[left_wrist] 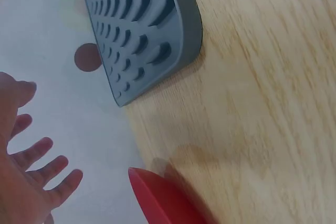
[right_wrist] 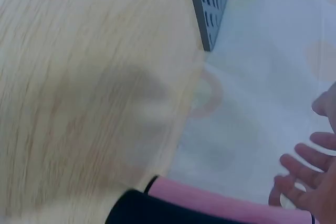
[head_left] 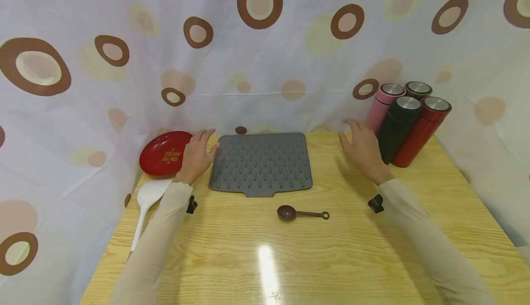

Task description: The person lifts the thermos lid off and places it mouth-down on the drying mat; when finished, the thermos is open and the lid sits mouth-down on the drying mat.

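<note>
My left hand (head_left: pixel 196 158) hovers between a red oval plate (head_left: pixel 159 158) with gold lettering and a grey ridged draining mat (head_left: pixel 261 163); its fingers are spread and hold nothing. In the left wrist view the mat's corner (left_wrist: pixel 157 45) and the plate's rim (left_wrist: pixel 163 198) show below that hand. On the other side, my right hand (head_left: pixel 363 151) is held with relaxed fingers beside several flasks, nearest the pink flask (head_left: pixel 383 105) and the black flask (head_left: pixel 399 125). The right wrist view shows that hand's fingers (right_wrist: pixel 302 171) apart, above the pink flask, grasping nothing.
A brown spoon (head_left: pixel 287 212) lies in front of the mat. At the left, a white spatula (head_left: pixel 149 197) lies partly under my left sleeve. A red flask (head_left: pixel 424 128) and a dark flask (head_left: pixel 418 88) stand with the others at right. A patterned curtain (head_left: pixel 265 66) hangs behind the table.
</note>
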Demonstrator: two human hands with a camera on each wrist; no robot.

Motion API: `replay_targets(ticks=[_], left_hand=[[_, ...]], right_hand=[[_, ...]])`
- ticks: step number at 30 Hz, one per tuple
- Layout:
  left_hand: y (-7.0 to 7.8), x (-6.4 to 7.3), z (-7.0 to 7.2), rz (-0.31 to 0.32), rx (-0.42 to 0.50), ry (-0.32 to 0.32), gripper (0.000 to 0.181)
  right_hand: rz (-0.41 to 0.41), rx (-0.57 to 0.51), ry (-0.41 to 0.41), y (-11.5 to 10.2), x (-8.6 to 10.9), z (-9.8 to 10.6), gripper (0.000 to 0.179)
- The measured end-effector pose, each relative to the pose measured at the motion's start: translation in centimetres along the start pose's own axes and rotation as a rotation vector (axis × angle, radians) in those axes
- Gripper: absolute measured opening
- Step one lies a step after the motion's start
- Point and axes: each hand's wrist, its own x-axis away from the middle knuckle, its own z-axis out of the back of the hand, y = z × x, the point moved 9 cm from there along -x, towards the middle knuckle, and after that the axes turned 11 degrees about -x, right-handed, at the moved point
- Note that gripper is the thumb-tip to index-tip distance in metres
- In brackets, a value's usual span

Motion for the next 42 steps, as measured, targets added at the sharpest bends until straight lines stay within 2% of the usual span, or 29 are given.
replay_targets(ticks=[2,6,13,19,25,29,42], left_hand=[[-0.2,0.1,0.0,0.021,0.032,0.005,0.053],[-0.5,0.3,-0.2,0.06,0.113,0.0,0.047],[-0.7,0.6,-0.8,0.073,0.227,-0.013,0.04],[-0.7,0.7,-1.5,0.082,0.285,-0.043,0.038],[-0.4,0.7,-2.1,0.078,0.293,-0.074,0.04],[0.5,0.5,-2.3,0.058,0.288,-0.093,0.043],[4.0,-0.7,-2.5,-0.013,0.319,-0.058,0.045]], right_hand=[[0.007,-0.026,0.059,0.0,0.2,1.0,0.036],[0.079,-0.043,0.168,-0.3,0.6,2.9,0.029],[0.196,-0.109,0.371,-0.5,2.1,6.2,0.02],[0.207,-0.131,0.468,-0.3,2.8,8.0,0.02],[0.145,-0.116,0.595,0.4,3.5,9.5,0.031],[0.077,-0.125,0.68,1.3,4.0,10.3,0.041],[-0.212,-0.237,0.792,4.6,4.9,11.0,0.063]])
